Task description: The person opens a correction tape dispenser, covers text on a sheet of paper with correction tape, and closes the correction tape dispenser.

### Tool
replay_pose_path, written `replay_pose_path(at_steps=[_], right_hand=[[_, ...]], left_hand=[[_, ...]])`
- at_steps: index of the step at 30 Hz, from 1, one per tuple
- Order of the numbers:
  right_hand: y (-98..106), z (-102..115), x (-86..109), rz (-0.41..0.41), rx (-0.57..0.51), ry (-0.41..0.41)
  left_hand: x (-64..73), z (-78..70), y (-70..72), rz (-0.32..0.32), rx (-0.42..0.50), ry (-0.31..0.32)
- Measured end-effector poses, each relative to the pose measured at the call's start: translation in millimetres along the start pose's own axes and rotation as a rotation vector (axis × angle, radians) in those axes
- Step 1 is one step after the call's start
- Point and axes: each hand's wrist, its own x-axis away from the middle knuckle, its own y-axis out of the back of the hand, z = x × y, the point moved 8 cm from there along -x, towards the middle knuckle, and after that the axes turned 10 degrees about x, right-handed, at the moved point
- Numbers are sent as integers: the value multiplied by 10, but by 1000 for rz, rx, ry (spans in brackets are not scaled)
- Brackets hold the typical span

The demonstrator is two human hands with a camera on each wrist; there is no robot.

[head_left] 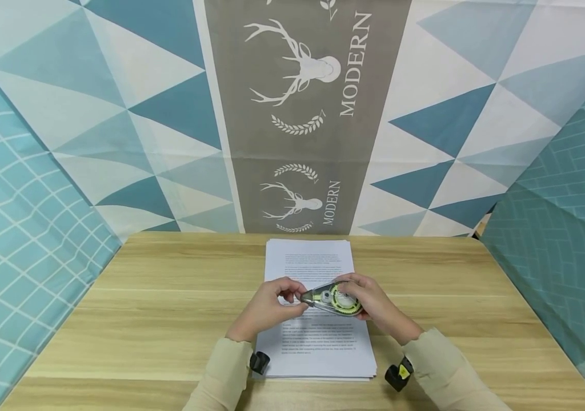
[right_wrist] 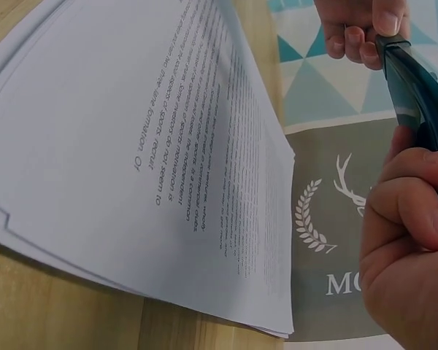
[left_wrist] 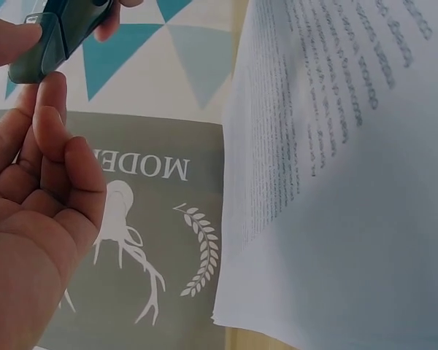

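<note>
A correction tape dispenser (head_left: pixel 327 297) with a clear body and a yellow-green wheel is held level above a stack of printed paper (head_left: pixel 323 365). My right hand (head_left: pixel 372 299) grips its rounded body, thumb on top and fingers beneath. At the narrow end, my left hand (head_left: pixel 274 305) pinches the dark cap (left_wrist: pixel 38 62) between thumb and fingertips. The cap sits over the tip, which points left. In the left wrist view, the lower fingers of the left hand curl loosely below the cap. The right wrist view shows the right fingers wrapped under the dispenser's dark side.
The stack lies lengthwise on a wood-grain table (head_left: pixel 169 319), its sheets slightly uneven at the near edge. Behind the table hangs a patterned cloth (head_left: pixel 303 142) with deer heads and triangles. Blue tiled-print cloths (head_left: pixel 20 228) flank both sides. Black bands (head_left: pixel 259 363) are on both wrists.
</note>
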Motion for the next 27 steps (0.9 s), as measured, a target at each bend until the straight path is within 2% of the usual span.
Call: replay_pose_path(at_steps=[3,8,16,27], right_hand=[[-9,-6,2,4,3,-8],[-26,15,16,14,28,-2],[-17,24,28,25,64,-2],[-53,25,8,84,62,21]], left_hand=[[7,10,0,3,2,16],[12,-6,1,8,-1,1],[29,6,-7,20,8,16],[46,12,20,13,-11,-7]])
